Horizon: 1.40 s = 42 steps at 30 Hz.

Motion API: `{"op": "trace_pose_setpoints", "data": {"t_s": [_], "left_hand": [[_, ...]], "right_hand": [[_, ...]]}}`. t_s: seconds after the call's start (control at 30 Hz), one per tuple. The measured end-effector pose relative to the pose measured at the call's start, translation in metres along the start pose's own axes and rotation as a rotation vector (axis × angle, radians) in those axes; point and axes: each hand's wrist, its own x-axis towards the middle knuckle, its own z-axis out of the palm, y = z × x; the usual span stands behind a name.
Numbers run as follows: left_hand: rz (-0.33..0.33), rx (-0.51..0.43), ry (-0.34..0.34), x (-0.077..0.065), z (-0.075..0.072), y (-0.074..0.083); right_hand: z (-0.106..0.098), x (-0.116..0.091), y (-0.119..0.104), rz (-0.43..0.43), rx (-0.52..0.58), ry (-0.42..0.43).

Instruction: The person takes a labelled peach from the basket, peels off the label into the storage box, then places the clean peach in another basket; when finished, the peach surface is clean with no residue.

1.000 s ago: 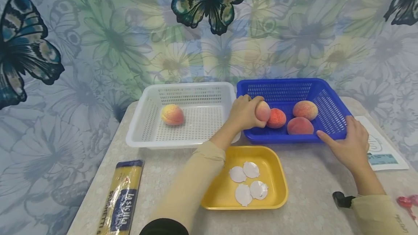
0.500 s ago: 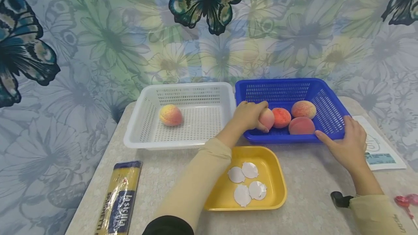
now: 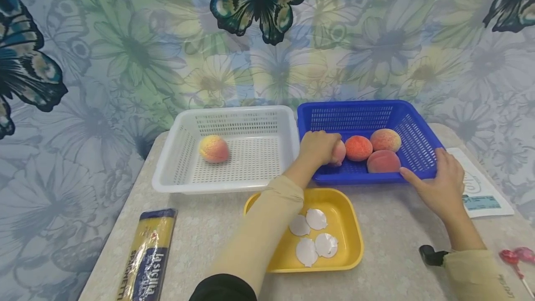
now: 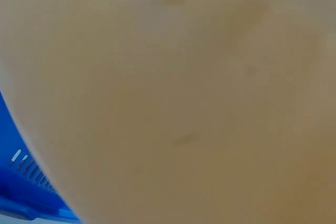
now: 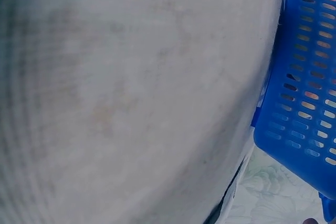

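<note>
In the head view, my left hand [image 3: 319, 147] grips a pinkish peach [image 3: 339, 153] inside the left end of the blue basket [image 3: 355, 179]; the hand covers most of that fruit. Just right of it lies an orange-red peach [image 3: 358, 148], beside a pink peach [image 3: 383, 161] and a yellow-red peach [image 3: 385, 140]. My right hand [image 3: 444, 187] holds the basket's front right corner, thumb at the front rim and fingers over the side. Skin fills nearly all of the left wrist view. The right wrist view has the basket's slotted wall [image 5: 299, 98] at its right.
A white basket [image 3: 217, 186] with one yellow-pink peach [image 3: 214, 148] stands left of the blue one. In front, a yellow tray [image 3: 353, 245] carries several white paper discs [image 3: 316, 219]. A spaghetti pack [image 3: 148, 254], a printed sheet [image 3: 480, 194] and lollipops [image 3: 516, 257] lie around the table.
My left hand has lowered its peach into the blue basket and slightly rightward. The orange-red peach has shifted right. My right hand keeps its hold on the corner.
</note>
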Motion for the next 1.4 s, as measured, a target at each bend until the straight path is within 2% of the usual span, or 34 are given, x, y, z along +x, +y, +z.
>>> {"op": "trace_pose_setpoints", "data": {"t_s": [0.37, 0.6, 0.7, 0.83, 0.97, 1.07, 1.17, 1.27, 1.4], "left_hand": [[-0.040, -0.019, -0.016, 0.003, 0.003, -0.001], [-0.033, 0.004, -0.013, 0.002, 0.003, 0.001], [-0.031, -0.043, 0.002, 0.001, 0.000, -0.001], [-0.015, -0.166, 0.015, -0.001, -0.009, -0.006], [0.030, -0.354, 0.020, -0.011, -0.031, -0.009], [0.094, -0.531, 0.034, -0.027, -0.057, -0.013], [0.164, -0.691, 0.062, -0.049, -0.085, -0.020], [0.203, -0.794, 0.106, -0.075, -0.112, -0.030], [0.196, -0.888, 0.190, -0.113, -0.139, -0.047]], "right_hand": [[-0.002, -0.001, -0.003, -0.016, 0.002, 0.005], [-0.004, -0.004, -0.003, -0.025, 0.010, 0.010], [-0.003, -0.003, -0.004, -0.022, 0.007, 0.004], [-0.002, -0.002, -0.003, -0.022, 0.001, 0.002], [-0.002, -0.002, -0.003, -0.023, 0.001, 0.004], [-0.001, -0.002, -0.003, -0.018, 0.000, -0.004], [-0.001, -0.002, -0.003, -0.012, -0.005, -0.014], [-0.001, -0.001, -0.003, -0.009, -0.008, -0.022], [-0.001, -0.001, -0.002, -0.008, -0.005, -0.024]]}}
